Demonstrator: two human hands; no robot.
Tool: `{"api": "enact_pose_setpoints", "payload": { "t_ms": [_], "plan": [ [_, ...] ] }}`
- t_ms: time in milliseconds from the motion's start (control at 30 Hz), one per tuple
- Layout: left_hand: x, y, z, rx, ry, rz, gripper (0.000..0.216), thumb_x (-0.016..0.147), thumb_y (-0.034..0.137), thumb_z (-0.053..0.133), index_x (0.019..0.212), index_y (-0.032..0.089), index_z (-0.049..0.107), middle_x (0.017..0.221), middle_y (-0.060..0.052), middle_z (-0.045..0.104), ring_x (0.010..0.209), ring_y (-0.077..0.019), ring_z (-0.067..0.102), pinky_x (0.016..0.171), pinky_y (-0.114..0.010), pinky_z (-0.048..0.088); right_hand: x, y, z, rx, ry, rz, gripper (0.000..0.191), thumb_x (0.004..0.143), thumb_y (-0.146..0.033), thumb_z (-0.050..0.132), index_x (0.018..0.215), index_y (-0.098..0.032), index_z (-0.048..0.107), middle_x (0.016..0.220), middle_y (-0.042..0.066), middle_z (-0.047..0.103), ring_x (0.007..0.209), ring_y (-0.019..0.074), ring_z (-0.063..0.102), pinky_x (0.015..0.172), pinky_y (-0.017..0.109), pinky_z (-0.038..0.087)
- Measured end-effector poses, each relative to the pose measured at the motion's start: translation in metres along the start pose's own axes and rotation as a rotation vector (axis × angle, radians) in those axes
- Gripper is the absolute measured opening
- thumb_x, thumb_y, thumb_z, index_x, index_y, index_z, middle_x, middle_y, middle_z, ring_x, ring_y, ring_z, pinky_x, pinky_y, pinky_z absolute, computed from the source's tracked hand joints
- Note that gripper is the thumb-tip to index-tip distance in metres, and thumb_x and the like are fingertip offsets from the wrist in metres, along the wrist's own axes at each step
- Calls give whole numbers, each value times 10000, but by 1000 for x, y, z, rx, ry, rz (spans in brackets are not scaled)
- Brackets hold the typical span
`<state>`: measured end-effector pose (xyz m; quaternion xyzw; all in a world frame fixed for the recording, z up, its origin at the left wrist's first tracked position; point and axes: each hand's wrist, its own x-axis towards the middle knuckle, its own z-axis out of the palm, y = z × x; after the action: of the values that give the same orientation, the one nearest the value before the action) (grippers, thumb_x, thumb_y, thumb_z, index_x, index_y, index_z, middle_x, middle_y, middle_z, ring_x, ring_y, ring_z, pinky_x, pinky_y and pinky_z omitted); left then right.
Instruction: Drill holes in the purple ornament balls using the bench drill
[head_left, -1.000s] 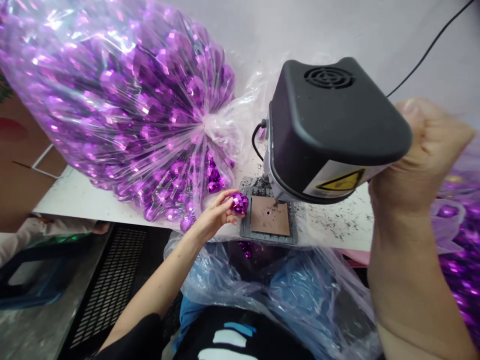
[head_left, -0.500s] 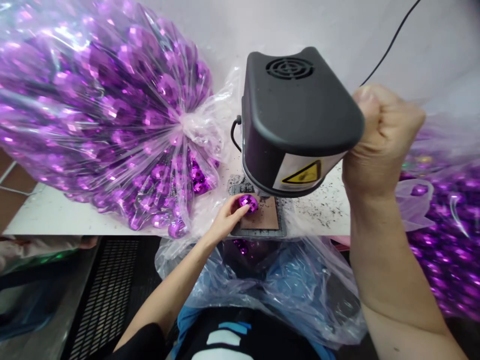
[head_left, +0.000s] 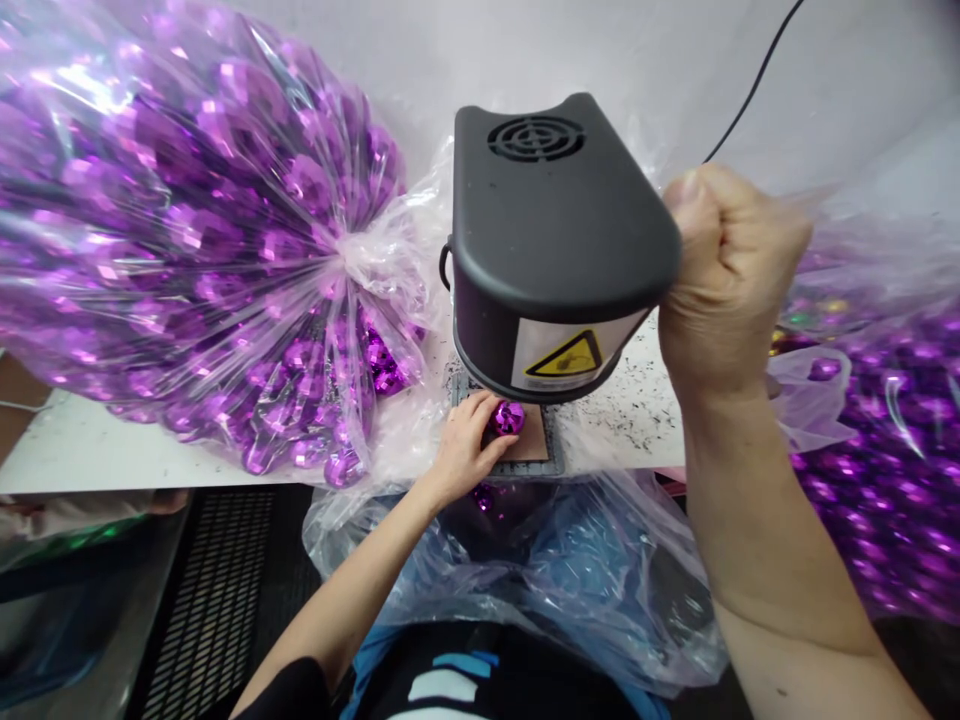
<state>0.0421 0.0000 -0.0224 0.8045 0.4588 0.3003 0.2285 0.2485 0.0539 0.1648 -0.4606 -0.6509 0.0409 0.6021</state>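
Your left hand [head_left: 465,450] pinches the shiny purple ball [head_left: 508,417] with curled fingers, on the brown plate [head_left: 534,446] under the black machine [head_left: 555,240]. Your right hand [head_left: 724,275] is a tight fist beside it.

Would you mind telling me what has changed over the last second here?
The left hand, still gripping the purple ball, carried it from the left edge of the brown plate to under the black machine head. The right hand stays a closed fist beside that head; what it grips is hidden. The tied bag of balls has not moved.
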Motion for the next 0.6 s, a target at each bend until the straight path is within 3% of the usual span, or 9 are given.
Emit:
{"api": "enact_pose_setpoints", "payload": {
  "t_ms": [267,467,600],
  "plan": [
    [12,17,17,17,122,-157,352,860,427,706,1107,202,595,1040,-69,665,1093,-276,572,1050,-456,377,-1,4,1,39,9,-29,481,969,-466,431,637,-158,270,633,-35,205,603,24,197,588,216,214],
    [11,12,34,66,195,-178,267,850,359,684,1054,214,591,994,-56,651,1061,-265,576,1109,-499,346,-4,0,2,21,6,-34,456,988,-444,389,665,-133,305,655,-29,247,624,7,243,613,210,209],
    [11,13,34,53,175,-186,247,846,352,667,1043,219,603,1021,-61,654,1097,-272,572,1135,-528,330,-15,-6,-1,-122,114,-121,464,1005,-403,347,651,-104,328,649,-27,263,616,-19,244,623,197,214]
  ]
}}
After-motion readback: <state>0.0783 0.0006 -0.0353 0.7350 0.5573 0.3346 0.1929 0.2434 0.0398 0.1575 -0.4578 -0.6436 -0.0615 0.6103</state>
